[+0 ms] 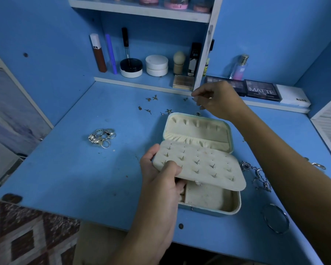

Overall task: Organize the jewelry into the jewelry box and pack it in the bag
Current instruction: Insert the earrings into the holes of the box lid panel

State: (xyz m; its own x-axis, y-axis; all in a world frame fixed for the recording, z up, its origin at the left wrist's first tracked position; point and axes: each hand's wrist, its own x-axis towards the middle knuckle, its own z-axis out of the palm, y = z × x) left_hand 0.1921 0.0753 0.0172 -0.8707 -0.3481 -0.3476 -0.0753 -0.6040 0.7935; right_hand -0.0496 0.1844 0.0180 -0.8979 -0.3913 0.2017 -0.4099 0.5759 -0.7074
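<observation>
Jewelry box (208,199) lying open, several studs sitting in its panel (199,165) | left hand (161,180) gripping panel edge | right hand (216,100) pinching near loose earrings (151,104), held item unclear | rings (102,137), chains (258,176), bangle (275,219) waiting outside fingers; no bag showing.

Blue desk (65,169) with white-edged shelves (141,15), blue walls (36,44), patterned floor (27,236).

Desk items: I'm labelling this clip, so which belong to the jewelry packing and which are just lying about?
Job: jewelry box, earring panel, loose earrings, rings, chains, bangle.
Lying about: makeup palettes, perfume bottle, cream jars.
</observation>
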